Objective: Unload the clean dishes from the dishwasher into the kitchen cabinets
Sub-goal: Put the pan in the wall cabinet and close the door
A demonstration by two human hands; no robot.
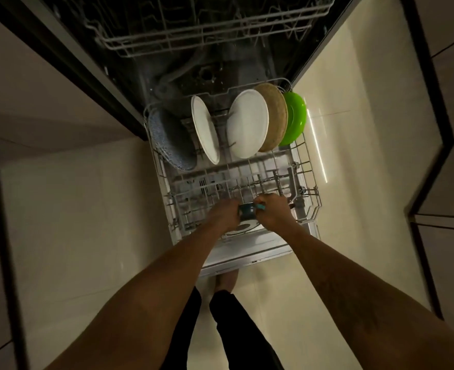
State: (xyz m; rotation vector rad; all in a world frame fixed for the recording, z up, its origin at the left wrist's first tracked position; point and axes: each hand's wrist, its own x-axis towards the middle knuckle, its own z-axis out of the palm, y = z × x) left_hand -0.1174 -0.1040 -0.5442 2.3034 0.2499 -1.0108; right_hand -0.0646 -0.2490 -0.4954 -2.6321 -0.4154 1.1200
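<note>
On the pulled-out lower rack (pixel 308 166), a blue patterned plate (pixel 168 140), a white plate (pixel 205 129), a second white plate (pixel 247 124), a tan plate (pixel 275 116) and a green plate (pixel 295 117) stand on edge, held apart by the tines. At the front, just above the rack, the left hand (pixel 224 213) curls against the dark cup (pixel 247 211), steadying it, while the right hand (pixel 273 212) pinches its handle.
</note>
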